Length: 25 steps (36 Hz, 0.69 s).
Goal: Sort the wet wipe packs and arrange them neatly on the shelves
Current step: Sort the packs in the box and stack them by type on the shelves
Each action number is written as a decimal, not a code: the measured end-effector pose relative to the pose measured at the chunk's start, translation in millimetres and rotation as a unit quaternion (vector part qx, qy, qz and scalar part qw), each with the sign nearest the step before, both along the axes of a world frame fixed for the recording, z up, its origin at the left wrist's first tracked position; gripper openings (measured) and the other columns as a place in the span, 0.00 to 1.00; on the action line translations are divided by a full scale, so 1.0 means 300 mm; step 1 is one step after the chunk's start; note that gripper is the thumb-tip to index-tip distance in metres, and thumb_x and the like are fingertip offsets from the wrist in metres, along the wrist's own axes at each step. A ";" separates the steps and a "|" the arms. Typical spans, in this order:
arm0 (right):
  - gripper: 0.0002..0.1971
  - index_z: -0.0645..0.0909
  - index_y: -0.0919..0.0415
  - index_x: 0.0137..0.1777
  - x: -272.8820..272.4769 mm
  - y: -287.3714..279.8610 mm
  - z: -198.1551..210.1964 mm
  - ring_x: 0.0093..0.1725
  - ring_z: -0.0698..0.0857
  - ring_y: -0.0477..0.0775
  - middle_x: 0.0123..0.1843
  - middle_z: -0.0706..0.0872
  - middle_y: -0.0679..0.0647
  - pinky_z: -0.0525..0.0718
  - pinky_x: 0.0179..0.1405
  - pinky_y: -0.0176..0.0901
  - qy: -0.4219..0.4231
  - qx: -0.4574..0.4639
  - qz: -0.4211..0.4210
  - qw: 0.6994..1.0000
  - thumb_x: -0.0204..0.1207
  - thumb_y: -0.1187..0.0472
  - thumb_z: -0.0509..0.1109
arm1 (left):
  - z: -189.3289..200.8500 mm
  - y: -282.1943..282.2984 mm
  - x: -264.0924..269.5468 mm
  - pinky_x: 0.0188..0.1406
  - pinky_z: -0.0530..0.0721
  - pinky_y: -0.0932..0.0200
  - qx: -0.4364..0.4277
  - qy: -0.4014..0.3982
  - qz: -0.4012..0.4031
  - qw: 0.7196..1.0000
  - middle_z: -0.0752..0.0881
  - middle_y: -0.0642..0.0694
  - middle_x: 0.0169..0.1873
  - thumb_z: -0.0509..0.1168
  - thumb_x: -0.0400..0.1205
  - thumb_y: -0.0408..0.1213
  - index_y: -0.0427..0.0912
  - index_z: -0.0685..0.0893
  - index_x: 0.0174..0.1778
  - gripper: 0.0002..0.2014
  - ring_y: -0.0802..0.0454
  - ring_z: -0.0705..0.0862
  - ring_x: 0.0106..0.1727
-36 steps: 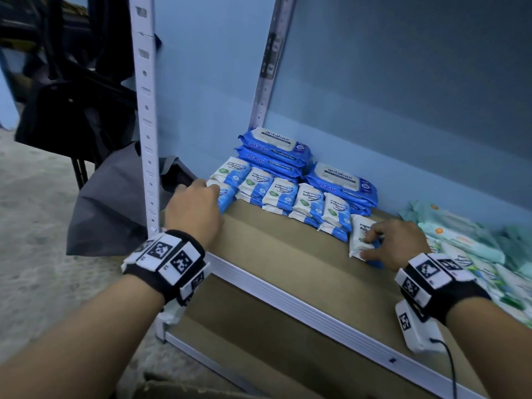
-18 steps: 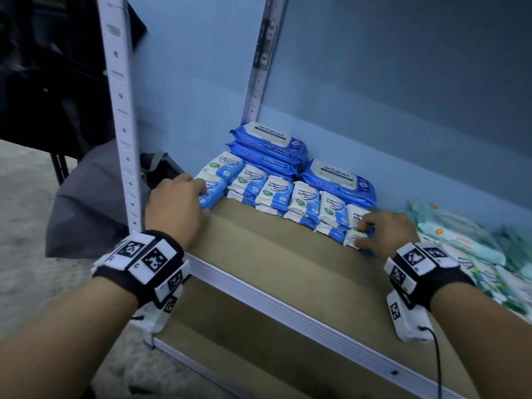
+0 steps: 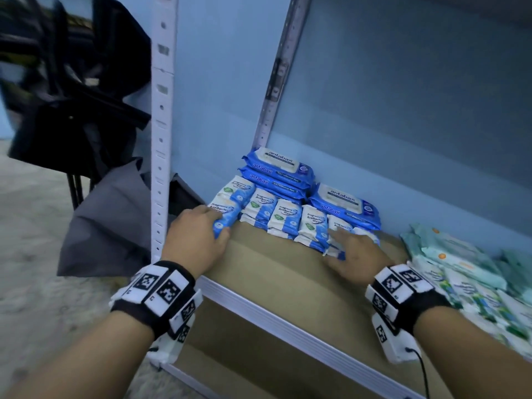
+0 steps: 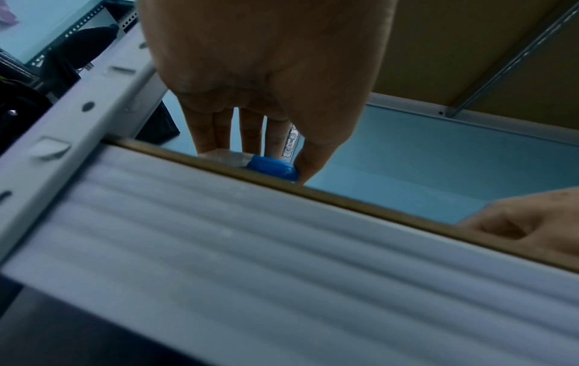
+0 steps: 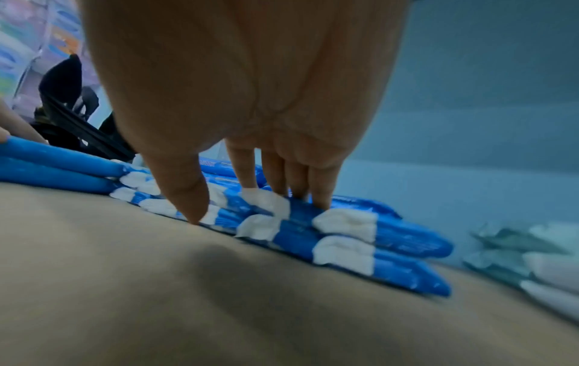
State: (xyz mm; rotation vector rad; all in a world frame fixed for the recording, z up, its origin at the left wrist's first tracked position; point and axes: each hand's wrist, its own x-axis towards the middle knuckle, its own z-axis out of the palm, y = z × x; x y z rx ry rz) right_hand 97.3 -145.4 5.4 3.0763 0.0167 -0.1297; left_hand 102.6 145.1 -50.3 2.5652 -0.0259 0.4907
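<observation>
In the head view, the left hand (image 3: 198,240) clasped the leftmost small pack (image 3: 226,216) of the row at frame centre. The right hand (image 3: 355,251) lay flat on the rightmost packs (image 3: 339,234). The left wrist view showed thumb and fingers (image 4: 250,133) pinching blue wrapping. The right wrist view showed straight fingers (image 5: 319,185) pressing the stacked packs.

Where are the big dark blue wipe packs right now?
In the head view, the big blue packs sit at the shelf's back left corner, behind the small packs.
</observation>
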 end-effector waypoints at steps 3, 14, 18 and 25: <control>0.31 0.61 0.49 0.84 0.012 0.029 -0.021 0.81 0.66 0.58 0.84 0.64 0.51 0.67 0.75 0.46 0.041 0.001 -0.002 0.999 0.82 0.49 0.62 | 0.000 0.004 -0.002 0.55 0.81 0.48 0.001 -0.001 -0.010 1.000 0.86 0.46 0.59 0.67 0.81 0.47 0.44 0.88 0.60 0.16 0.42 0.82 0.58; 0.37 0.46 0.44 0.88 0.080 0.100 0.002 0.87 0.50 0.51 0.89 0.44 0.45 0.53 0.84 0.51 0.080 -0.011 0.053 0.995 0.84 0.36 0.56 | 0.002 0.006 0.008 0.58 0.80 0.49 -0.005 0.020 -0.010 1.000 0.83 0.47 0.61 0.66 0.82 0.51 0.46 0.84 0.66 0.19 0.45 0.80 0.60; 0.34 0.44 0.46 0.88 0.090 0.155 -0.031 0.87 0.49 0.52 0.89 0.41 0.45 0.54 0.84 0.53 0.119 -0.036 0.056 0.991 0.86 0.39 0.51 | -0.001 0.006 0.012 0.59 0.78 0.51 -0.001 0.026 -0.008 1.000 0.82 0.48 0.62 0.66 0.82 0.52 0.47 0.83 0.67 0.20 0.45 0.79 0.61; 0.34 0.43 0.49 0.88 0.095 0.183 -0.014 0.87 0.50 0.54 0.89 0.44 0.45 0.60 0.82 0.58 0.137 -0.048 0.044 0.988 0.87 0.47 0.55 | -0.002 -0.003 0.020 0.59 0.78 0.50 0.023 0.030 -0.014 0.999 0.81 0.46 0.64 0.64 0.84 0.51 0.45 0.81 0.69 0.21 0.45 0.78 0.63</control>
